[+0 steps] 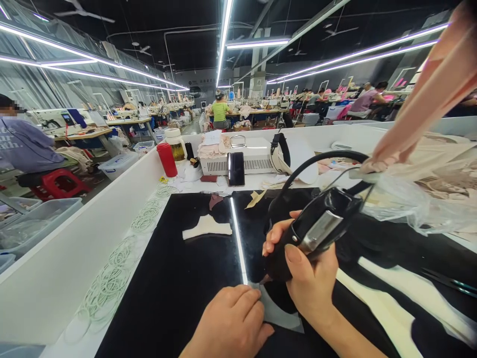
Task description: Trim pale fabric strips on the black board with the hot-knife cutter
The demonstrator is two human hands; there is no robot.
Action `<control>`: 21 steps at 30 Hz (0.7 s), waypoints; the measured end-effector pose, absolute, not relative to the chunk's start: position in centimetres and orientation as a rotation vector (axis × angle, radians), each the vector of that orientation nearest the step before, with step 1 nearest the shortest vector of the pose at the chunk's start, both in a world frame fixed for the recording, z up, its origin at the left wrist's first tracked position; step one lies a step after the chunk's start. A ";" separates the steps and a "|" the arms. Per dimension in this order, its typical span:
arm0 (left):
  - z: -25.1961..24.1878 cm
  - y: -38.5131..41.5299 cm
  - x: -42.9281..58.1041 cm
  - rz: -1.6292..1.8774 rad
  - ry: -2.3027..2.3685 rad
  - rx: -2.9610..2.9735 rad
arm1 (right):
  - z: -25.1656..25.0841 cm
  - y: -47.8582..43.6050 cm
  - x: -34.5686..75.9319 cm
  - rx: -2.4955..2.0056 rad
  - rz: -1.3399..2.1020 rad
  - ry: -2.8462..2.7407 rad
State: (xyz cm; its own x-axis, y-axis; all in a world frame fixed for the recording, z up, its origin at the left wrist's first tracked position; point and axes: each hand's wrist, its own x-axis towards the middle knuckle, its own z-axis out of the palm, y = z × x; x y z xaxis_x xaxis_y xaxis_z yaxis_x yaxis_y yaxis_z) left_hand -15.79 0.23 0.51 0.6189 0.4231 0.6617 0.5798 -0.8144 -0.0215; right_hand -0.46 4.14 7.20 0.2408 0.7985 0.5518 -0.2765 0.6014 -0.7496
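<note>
My right hand is wrapped around a black hand-held iron with a silver side panel and a thick black cable. The iron's lower end is close to a grey, see-through curved piece on the black work surface; whether it touches is hidden. To its left, my left hand lies with fingers bent down over the grey piece's edge and holds no tool. A cream fabric piece rests farther back on the left. Longer cream pieces lie right of my right forearm.
Pale green rings line the left edge by a white wall. At the back stand a red bottle, a phone and a white box. Pink cloth hangs at right above a plastic bag. Tweezers lie far right.
</note>
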 end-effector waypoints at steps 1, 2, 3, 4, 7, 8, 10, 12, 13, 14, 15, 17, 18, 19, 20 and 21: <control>0.5 0.2 -15.8 -0.972 -0.827 -2.615 | 7.2 4.1 -0.6 -0.566 0.806 -1.089; 0.4 0.2 -15.8 -0.972 -0.831 -2.617 | 7.3 4.1 -0.7 -0.559 0.813 -1.090; 0.4 0.2 -15.7 -0.978 -0.831 -2.618 | 7.3 4.2 -0.8 -0.556 0.817 -1.095; 0.4 0.2 -15.7 -0.989 -0.832 -2.618 | 7.2 4.2 -0.9 -0.555 0.817 -1.102; 0.3 0.2 -15.6 -1.013 -0.833 -2.611 | 7.0 4.4 -1.1 -0.561 0.811 -1.113; 0.3 0.2 -15.6 -1.010 -0.837 -2.614 | 7.0 4.4 -1.1 -0.563 0.814 -1.113; 0.4 0.2 -15.6 -0.989 -0.845 -2.623 | 6.9 4.4 -1.1 -0.568 0.820 -1.114; 0.5 0.1 -15.6 -0.982 -0.852 -2.631 | 7.0 4.4 -1.0 -0.572 0.817 -1.115; 0.5 0.1 -15.6 -0.983 -0.852 -2.632 | 7.0 4.4 -1.0 -0.572 0.813 -1.113; 0.5 0.1 -15.6 -0.983 -0.853 -2.634 | 7.1 4.4 -1.1 -0.570 0.810 -1.111; 0.5 0.1 -15.6 -0.983 -0.854 -2.635 | 7.1 4.3 -1.1 -0.567 0.808 -1.108; 0.5 0.1 -15.6 -0.978 -0.853 -2.637 | 7.2 4.3 -1.2 -0.561 0.810 -1.107; 0.5 0.1 -15.6 -0.977 -0.852 -2.638 | 7.2 4.3 -1.2 -0.563 0.809 -1.109; 0.5 0.1 -15.6 -0.977 -0.851 -2.639 | 7.2 4.3 -1.3 -0.568 0.804 -1.111; 0.4 0.1 -15.6 -0.977 -0.854 -2.639 | 7.2 4.3 -1.3 -0.578 0.798 -1.112; 0.4 0.1 -15.6 -0.980 -0.855 -2.638 | 7.2 4.3 -1.4 -0.589 0.793 -1.112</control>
State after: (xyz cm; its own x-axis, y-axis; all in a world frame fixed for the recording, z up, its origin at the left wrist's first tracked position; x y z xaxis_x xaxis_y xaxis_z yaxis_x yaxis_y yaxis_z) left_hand -15.60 0.08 0.40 0.6128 0.4496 0.6498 0.5825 -0.8127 0.0129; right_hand -1.39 4.30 7.23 0.2273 0.8026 0.5516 -0.2597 0.5958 -0.7600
